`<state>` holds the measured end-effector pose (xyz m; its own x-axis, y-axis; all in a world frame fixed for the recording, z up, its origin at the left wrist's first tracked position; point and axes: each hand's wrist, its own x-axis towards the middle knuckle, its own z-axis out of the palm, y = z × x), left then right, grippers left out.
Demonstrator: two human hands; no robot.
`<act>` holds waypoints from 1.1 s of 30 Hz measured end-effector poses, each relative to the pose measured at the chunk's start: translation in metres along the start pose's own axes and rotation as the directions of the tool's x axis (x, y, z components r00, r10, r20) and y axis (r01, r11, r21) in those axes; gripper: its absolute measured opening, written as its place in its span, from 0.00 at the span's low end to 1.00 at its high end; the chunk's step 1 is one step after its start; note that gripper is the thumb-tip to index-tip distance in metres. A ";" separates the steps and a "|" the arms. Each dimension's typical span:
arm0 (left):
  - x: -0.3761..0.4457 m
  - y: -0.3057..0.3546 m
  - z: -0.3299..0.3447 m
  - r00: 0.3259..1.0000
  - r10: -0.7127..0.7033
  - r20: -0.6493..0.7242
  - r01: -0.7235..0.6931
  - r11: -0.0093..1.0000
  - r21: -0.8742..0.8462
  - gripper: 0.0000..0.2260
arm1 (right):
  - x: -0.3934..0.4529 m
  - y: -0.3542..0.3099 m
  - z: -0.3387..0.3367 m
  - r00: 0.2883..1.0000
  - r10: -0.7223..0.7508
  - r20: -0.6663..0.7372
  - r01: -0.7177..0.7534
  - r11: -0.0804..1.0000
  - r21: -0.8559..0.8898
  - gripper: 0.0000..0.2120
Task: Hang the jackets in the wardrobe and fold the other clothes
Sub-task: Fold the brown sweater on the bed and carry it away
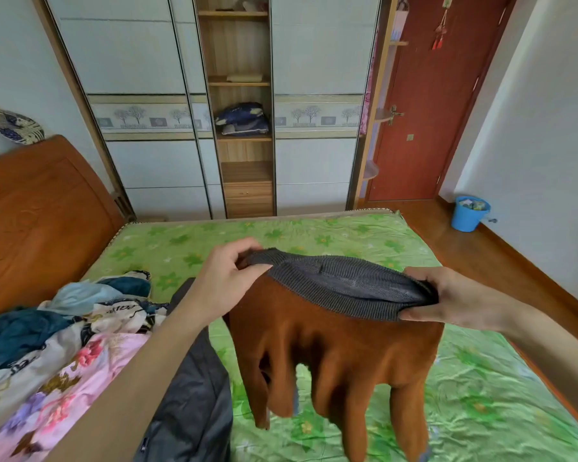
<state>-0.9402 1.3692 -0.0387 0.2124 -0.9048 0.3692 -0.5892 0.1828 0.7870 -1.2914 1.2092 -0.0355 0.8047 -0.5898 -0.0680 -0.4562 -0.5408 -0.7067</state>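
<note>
A brown garment (331, 355) with a grey ribbed band hangs in the air above the bed (314, 235). My left hand (227, 278) pinches the left end of the grey band. My right hand (447, 295) grips the band's right end. The brown cloth droops in folds toward the green floral sheet. A heap of clothes (57, 355), with pink floral, white and teal pieces, lies on the bed at the left. A dark grey garment (194, 395) lies under my left forearm. The wardrobe (241, 105) stands beyond the bed, sliding doors parted on shelves.
A wooden headboard (37, 211) rises at the left. A red-brown door (434, 105) stands shut at the right of the wardrobe. A blue bucket (469, 213) sits on the wooden floor by the right wall. Folded bedding (242, 118) fills one wardrobe shelf.
</note>
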 end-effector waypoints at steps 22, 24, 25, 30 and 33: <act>0.017 -0.054 -0.010 0.926 -0.245 0.288 0.091 0.884 0.459 0.10 | -0.017 -0.005 -0.047 0.970 0.213 0.115 -0.216 0.976 0.017 0.19; 0.018 -0.054 0.005 0.952 -0.203 0.230 0.095 0.908 0.408 0.10 | -0.030 0.005 -0.054 0.890 0.297 0.346 -0.312 0.950 -0.014 0.14; 0.018 -0.053 0.013 0.957 -0.195 0.214 0.103 0.920 0.377 0.09 | -0.035 0.014 -0.057 0.868 0.326 0.374 -0.329 0.942 -0.058 0.13; 0.026 -0.045 0.062 0.980 -0.174 0.100 0.139 0.947 0.288 0.04 | -0.029 0.093 -0.081 0.873 0.408 0.267 -0.307 0.885 -0.350 0.16; 0.049 -0.029 0.098 0.977 -0.204 -0.060 0.211 0.968 0.138 0.07 | -0.003 0.131 -0.112 0.957 0.278 0.083 -0.230 0.901 -0.367 0.17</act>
<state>-0.9888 1.2824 -0.0922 0.3748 -0.8982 0.2296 -0.6330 -0.0670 0.7713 -1.3965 1.0729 -0.0490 0.6747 -0.6650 -0.3202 -0.7358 -0.5718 -0.3629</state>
